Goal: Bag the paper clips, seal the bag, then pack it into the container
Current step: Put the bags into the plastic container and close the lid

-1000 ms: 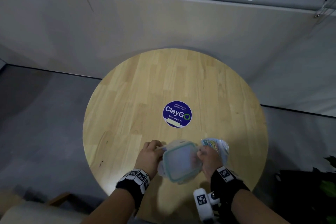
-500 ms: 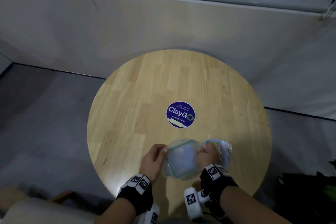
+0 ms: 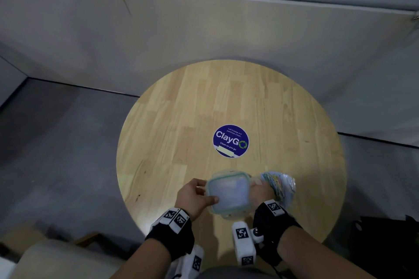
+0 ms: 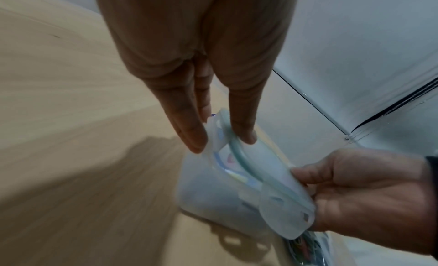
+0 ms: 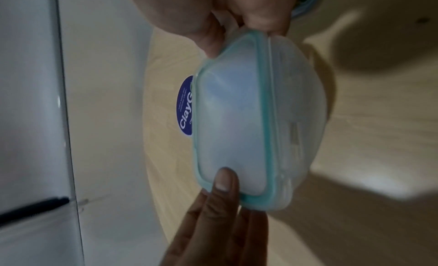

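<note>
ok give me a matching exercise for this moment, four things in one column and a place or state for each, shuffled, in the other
Things:
1. container
2. bag of paper clips
3. ClayGo sticker
4. left hand

Places or states:
a. stuck flat near the middle of the round table
b. held between both hands, its lid on
c. thumb on the lid, fingers under the rim
d. behind the right hand, on the container's right

Pairs: 1-b, 2-d, 3-a, 4-c
</note>
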Tool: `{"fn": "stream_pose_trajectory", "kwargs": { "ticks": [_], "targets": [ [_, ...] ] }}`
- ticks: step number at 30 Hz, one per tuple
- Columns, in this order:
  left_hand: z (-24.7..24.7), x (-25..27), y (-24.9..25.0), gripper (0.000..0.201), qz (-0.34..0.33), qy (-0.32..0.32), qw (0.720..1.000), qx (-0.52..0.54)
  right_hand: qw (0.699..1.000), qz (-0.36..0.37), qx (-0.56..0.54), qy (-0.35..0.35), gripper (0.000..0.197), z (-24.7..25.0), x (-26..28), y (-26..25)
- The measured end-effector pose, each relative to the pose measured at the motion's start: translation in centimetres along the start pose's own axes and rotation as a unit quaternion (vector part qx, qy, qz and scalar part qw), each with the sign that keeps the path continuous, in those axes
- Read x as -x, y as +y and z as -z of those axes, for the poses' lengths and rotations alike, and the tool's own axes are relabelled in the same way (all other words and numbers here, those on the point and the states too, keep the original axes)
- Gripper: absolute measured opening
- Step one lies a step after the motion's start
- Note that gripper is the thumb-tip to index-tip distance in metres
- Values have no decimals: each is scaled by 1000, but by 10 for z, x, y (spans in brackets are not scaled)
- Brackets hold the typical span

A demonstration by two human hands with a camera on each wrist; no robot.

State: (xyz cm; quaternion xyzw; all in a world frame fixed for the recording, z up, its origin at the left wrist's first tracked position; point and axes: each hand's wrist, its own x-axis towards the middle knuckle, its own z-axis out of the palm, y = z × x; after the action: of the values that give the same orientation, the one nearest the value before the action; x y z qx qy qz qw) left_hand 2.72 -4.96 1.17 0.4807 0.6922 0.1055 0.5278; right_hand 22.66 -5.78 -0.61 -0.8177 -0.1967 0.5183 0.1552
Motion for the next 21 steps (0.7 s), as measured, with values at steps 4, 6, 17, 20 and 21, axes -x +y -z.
{"fn": "stream_pose_trajectory", "kwargs": {
  "ticks": [4, 6, 17, 20, 21],
  "targets": [
    [0, 0, -2, 43, -6, 3, 1000, 23, 992, -17, -116, -39, 36, 10, 6, 4],
    [-1, -1, -3, 42, -5, 1, 1000, 29, 990, -23, -131, -39, 37, 13, 8, 3],
    [2, 9, 4, 25, -24, -61, 992, 106, 999, 13, -41, 21, 35, 9, 9, -4],
    [-1, 9, 0, 29, -19, -29, 993, 114, 999, 20, -16, 43, 32, 10, 17, -11],
    [-1, 8, -2, 29, -13, -18, 993, 118, 998, 28, -11, 51, 30, 10, 19, -11]
  ]
}}
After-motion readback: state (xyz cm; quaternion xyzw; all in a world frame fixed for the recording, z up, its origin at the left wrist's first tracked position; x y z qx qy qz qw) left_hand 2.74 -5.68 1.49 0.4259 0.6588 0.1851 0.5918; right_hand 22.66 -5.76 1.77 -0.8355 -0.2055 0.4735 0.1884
